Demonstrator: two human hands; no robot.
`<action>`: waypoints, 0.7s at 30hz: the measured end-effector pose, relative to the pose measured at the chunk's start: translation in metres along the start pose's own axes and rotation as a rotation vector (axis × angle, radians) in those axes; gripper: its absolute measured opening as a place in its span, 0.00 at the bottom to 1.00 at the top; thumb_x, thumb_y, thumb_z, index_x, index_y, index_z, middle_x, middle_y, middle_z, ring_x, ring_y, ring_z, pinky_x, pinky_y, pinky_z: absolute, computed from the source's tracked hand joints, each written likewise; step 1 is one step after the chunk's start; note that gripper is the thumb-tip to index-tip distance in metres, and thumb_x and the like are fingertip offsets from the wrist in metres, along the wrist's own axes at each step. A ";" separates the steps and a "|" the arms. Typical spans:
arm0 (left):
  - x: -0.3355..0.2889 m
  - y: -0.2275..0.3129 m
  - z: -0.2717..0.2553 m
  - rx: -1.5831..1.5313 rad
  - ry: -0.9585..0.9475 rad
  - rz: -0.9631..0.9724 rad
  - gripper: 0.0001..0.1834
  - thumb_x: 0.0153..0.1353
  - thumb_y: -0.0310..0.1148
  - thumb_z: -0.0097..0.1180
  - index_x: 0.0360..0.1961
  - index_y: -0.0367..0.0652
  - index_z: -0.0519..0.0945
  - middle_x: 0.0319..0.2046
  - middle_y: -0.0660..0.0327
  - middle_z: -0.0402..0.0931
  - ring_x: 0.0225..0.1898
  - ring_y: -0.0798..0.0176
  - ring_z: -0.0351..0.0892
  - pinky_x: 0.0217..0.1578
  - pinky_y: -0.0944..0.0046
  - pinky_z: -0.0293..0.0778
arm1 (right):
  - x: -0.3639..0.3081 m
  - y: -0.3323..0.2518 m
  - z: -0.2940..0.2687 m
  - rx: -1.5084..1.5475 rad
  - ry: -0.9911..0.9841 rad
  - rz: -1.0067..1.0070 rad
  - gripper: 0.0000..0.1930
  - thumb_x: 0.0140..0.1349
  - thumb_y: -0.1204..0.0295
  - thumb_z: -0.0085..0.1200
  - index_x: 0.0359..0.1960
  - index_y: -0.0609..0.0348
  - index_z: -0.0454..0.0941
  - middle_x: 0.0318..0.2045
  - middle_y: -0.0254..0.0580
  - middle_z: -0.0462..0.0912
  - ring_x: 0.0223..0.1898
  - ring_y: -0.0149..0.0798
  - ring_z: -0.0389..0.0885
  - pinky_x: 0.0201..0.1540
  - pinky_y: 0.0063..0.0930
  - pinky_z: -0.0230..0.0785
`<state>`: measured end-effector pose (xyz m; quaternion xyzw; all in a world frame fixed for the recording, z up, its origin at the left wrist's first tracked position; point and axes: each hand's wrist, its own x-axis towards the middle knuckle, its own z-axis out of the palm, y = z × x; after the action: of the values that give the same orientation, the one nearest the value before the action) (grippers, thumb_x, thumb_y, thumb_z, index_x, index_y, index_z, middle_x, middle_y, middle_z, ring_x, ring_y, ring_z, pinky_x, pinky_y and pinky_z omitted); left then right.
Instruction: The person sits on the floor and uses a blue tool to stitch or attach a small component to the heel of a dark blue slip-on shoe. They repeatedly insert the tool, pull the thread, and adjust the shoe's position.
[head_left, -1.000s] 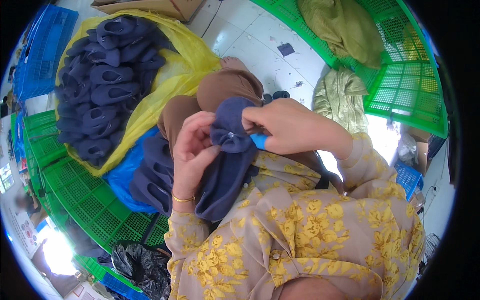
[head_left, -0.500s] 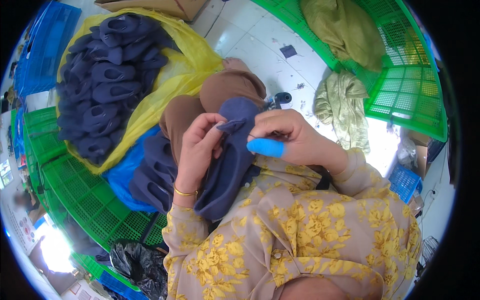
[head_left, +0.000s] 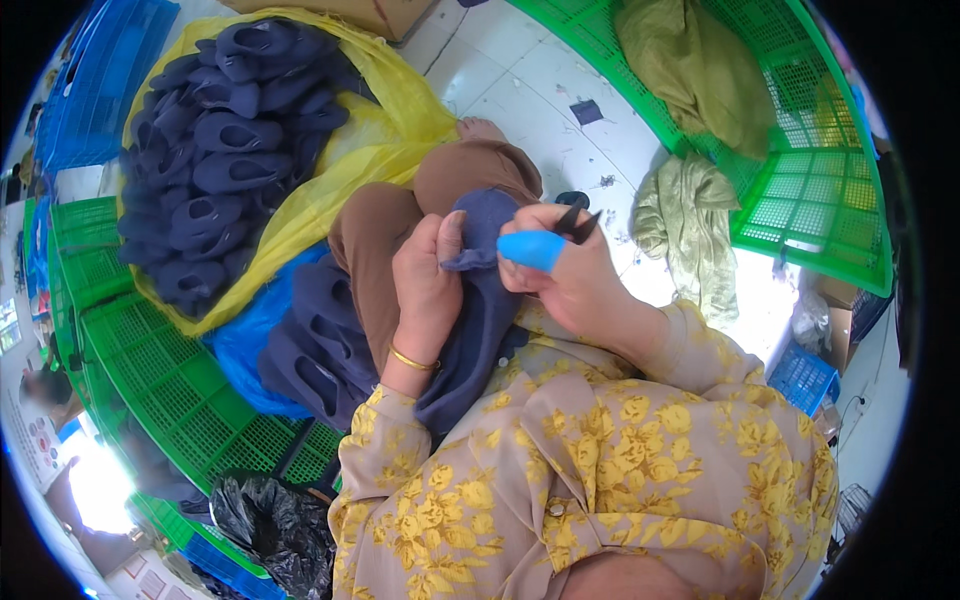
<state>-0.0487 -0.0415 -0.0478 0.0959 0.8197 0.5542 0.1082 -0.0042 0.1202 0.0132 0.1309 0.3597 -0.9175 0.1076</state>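
A dark blue felt slipper point(head_left: 474, 325) lies across my lap, its rounded end up between my hands. My left hand point(head_left: 428, 272), with a gold bangle at the wrist, is closed on a raised edge of the felt, thumb on top. On the other side my right hand point(head_left: 572, 282) pinches the same edge; a blue wrap point(head_left: 530, 250) covers its thumb. Black pointed blades point(head_left: 579, 223), seemingly small thread snips, stick up out of the right hand. Their handles are hidden in the palm. More dark blue slippers point(head_left: 310, 345) rest beside my left thigh on blue plastic.
A yellow sack point(head_left: 375, 150) heaped with similar slippers point(head_left: 235, 135) stands at the upper left. Green crates point(head_left: 165, 370) flank me on the left, with a black plastic bag point(head_left: 275, 530) below. Another green crate point(head_left: 815, 190) at the upper right holds olive cloth point(head_left: 690, 75).
Both hands have closed more tightly on the slipper's raised edge. My right hand has turned, its wrapped thumb is higher, and the black blades now show above it.
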 end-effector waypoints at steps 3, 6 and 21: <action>-0.002 0.003 0.000 0.023 0.013 -0.028 0.17 0.70 0.38 0.53 0.27 0.36 0.75 0.19 0.55 0.68 0.23 0.66 0.67 0.27 0.62 0.68 | -0.015 -0.008 0.001 0.040 0.039 -0.012 0.20 0.60 0.78 0.54 0.14 0.54 0.58 0.16 0.27 0.62 0.20 0.24 0.62 0.23 0.20 0.51; 0.000 0.006 -0.004 -0.003 0.034 -0.069 0.18 0.69 0.40 0.54 0.28 0.36 0.76 0.18 0.58 0.70 0.21 0.67 0.69 0.26 0.62 0.68 | -0.019 -0.009 0.001 -0.146 0.052 -0.032 0.20 0.60 0.78 0.55 0.14 0.54 0.58 0.15 0.26 0.61 0.20 0.23 0.60 0.23 0.20 0.50; 0.014 0.031 -0.002 0.301 -0.095 0.156 0.16 0.71 0.36 0.48 0.26 0.37 0.71 0.24 0.47 0.70 0.28 0.41 0.71 0.29 0.53 0.67 | -0.026 0.009 -0.010 -0.788 -0.241 -0.363 0.19 0.58 0.78 0.56 0.18 0.60 0.56 0.15 0.36 0.53 0.18 0.32 0.50 0.21 0.30 0.44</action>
<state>-0.0613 -0.0277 -0.0195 0.2003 0.8775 0.4268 0.0881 0.0243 0.1234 0.0087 -0.0932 0.6836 -0.7233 0.0278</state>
